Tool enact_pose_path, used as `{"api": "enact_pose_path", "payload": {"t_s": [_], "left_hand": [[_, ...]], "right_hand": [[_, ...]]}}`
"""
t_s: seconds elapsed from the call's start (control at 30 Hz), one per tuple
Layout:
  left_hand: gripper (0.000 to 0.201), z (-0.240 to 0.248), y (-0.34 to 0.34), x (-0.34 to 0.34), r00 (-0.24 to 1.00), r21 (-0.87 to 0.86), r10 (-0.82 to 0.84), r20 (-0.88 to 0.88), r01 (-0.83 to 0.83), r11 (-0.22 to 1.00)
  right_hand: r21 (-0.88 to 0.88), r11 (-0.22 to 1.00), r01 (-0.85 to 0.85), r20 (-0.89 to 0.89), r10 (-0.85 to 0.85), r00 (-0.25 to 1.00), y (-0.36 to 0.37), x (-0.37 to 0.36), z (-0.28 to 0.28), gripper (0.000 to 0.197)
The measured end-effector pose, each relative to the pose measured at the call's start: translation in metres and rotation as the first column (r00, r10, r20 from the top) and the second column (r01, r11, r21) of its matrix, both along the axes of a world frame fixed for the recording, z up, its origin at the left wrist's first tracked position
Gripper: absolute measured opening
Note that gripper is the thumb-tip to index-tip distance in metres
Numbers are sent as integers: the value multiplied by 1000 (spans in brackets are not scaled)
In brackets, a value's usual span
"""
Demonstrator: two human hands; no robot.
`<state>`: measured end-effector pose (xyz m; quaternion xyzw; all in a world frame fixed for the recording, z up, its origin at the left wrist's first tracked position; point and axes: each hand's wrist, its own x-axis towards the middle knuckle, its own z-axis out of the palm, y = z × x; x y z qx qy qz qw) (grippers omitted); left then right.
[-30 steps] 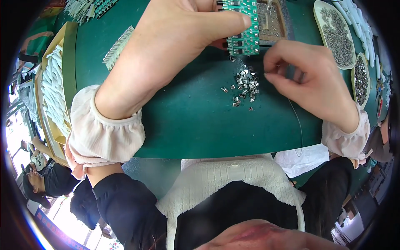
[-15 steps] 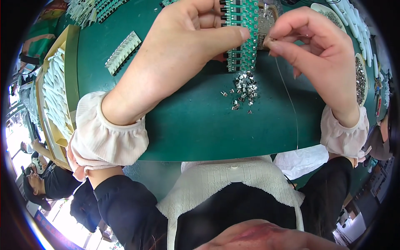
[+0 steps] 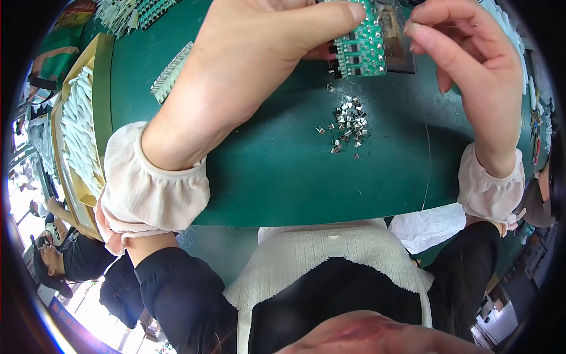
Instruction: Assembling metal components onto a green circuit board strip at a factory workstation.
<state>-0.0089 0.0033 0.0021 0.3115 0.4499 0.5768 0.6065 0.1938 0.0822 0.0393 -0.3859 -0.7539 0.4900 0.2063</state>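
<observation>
My left hand (image 3: 253, 50) is closed around a green circuit board panel (image 3: 367, 44), its thumb pressed on the top face. The panel carries rows of solder points and small black parts, and its far end runs out of view. To its right, my right hand (image 3: 480, 71) has thumb and forefinger bent together on a thin wire. That thin wire (image 3: 429, 168) shows again as a fine line running down to the table's near edge. Below the panel lies a loose pile of small shiny metal pieces (image 3: 352, 123). A dark plate (image 3: 402, 44) sits behind the panel.
On the left stands a yellow box (image 3: 104, 88) filled with white tube-like pieces (image 3: 79, 127). A pale strip of parts (image 3: 171, 74) lies partly behind my left forearm. More green boards (image 3: 154, 12) are at the far left. A red-handled tool (image 3: 536, 148) lies far right. Another person (image 3: 73, 259) sits at left.
My left hand has moved the panel away from me and slightly right, leaving a gap to the metal pieces. My right hand has shifted right and away, and the wire with it.
</observation>
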Motion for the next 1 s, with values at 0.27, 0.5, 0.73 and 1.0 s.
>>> {"api": "enact_pose_path", "payload": {"t_s": [0.27, 0.5, 0.73, 1.0], "left_hand": [[29, 4, 2, 3, 999, 43, 28, -22, -28, 999], [32, 2, -5, 0, 999, -46, -30, -32, 28, 999], [33, -2, -4, 2, 995, -83, -70, -74, 63, 995], [33, -2, -8, 4, 995, -121, -83, -63, 75, 990]], "right_hand": [[56, 996, -68, 0, 68, 998, 7, 6, -7, 12], [107, 986, -125, 1, 126, 992, 13, 8, -14, 12], [162, 972, -169, 11, 169, 986, 12, 12, -16, 13], [231, 947, -224, 16, 227, 974, 16, 13, -20, 14]]}}
